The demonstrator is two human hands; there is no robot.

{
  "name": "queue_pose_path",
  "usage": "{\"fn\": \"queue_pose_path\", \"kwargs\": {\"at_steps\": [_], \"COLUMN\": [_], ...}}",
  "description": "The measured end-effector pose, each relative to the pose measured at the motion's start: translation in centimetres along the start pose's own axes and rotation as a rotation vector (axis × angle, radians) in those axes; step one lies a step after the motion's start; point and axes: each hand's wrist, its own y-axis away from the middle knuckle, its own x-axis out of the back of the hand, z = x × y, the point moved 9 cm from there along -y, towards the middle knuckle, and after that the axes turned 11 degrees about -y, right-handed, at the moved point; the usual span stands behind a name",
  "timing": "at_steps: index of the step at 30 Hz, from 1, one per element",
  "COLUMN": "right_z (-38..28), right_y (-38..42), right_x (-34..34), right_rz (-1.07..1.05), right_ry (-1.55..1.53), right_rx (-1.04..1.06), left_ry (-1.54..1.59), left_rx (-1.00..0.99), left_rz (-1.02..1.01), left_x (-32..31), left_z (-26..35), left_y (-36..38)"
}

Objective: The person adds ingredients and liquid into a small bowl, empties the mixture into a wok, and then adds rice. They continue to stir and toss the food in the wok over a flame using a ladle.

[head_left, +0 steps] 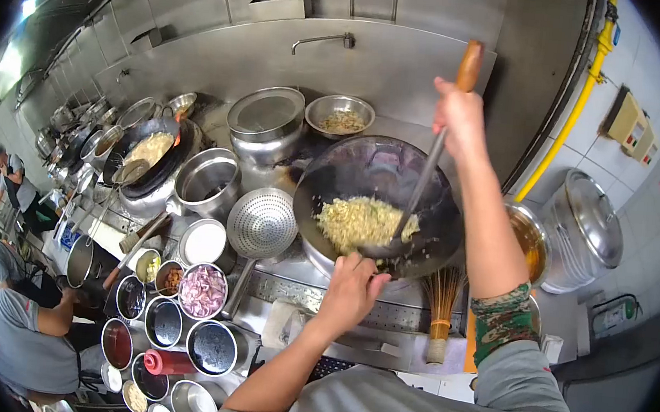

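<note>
A large dark wok (435, 176) on the stove holds pale yellow chopped food (364, 221), blurred by motion. My right hand (461, 117) is closed round the long metal handle of a ladle (426, 179), just below its wooden end. The ladle's head is down in the wok at the right side of the food. At the near rim of the wok is my left hand (352, 290), its fingers over the rim and the thumb at the right. What its fingertips grip is partly hidden.
A perforated strainer (263, 222) and a bamboo brush (440, 318) flank the wok. Bowls of sliced onion (202, 291) and dark liquid (212, 347) stand lower left. A lidded pot (584, 220) is at right, a second wok (181, 158) at left. Several people (28, 340) are at far left.
</note>
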Motion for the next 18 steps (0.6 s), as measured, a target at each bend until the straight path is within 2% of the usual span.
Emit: {"fn": "queue_pose_path", "kwargs": {"at_steps": [1, 3, 4, 5, 7, 9, 10, 11, 12, 13, 15, 17, 18], "right_z": [0.7, 1.0, -0.5, -1.8, -2.0, -1.4, -1.2, -0.5, 0.2, 3.3, 1.9, -0.7, -1.0], "right_y": [0.4, 0.4, 1.2, 2.3, 2.0, 1.7, 1.8, 2.1, 2.4, 0.8, 1.2, 2.2, 1.1], "right_x": [-0.1, 0.5, 0.7, 1.0, 1.7, 1.1, 0.8, 0.2, -0.4, 0.1, 0.1, -0.4, 0.4], "right_rz": [0.062, 0.081, 0.071, 0.064, 0.017, -0.012, 0.011, 0.033, 0.064, 0.111, 0.061, -0.082, -0.084], "right_ry": [0.127, 0.142, 0.012, -0.121, -0.148, -0.129, -0.080, -0.029, -0.001, 0.169, -0.023, -0.144, -0.152], "right_rx": [0.070, 0.239, 0.215, 0.181, 0.121, 0.109, 0.117, 0.120, 0.128, 0.197, 0.311, 0.179, 0.197], "left_ry": [0.008, -0.110, -0.170, -0.113, 0.025, -0.014, 0.018, -0.001, -0.028, -0.057, -0.059, -0.031, -0.051], "left_rx": [-0.005, -0.066, -0.072, -0.123, -0.180, -0.062, -0.026, -0.048, -0.061, -0.074, -0.101, -0.180, -0.144], "left_rz": [0.001, -0.048, -0.148, -0.127, -0.039, -0.063, -0.003, -0.006, -0.017, -0.019, 0.005, 0.001, -0.012], "left_x": [-1.3, -4.5, -5.8, -4.1, 0.7, 2.0, 2.8, 1.9, -1.1, -3.6, -4.2, -2.9, -1.9], "left_z": [-1.4, -3.4, -4.2, -2.8, 0.8, 0.9, 0.9, 0.8, -1.5, -3.3, -4.0, -3.4, -2.7], "left_y": [1.1, 4.9, 7.5, 9.2, 8.6, 4.7, 2.2, 0.6, 1.2, 2.4, 6.4, 7.7, 6.8]}}
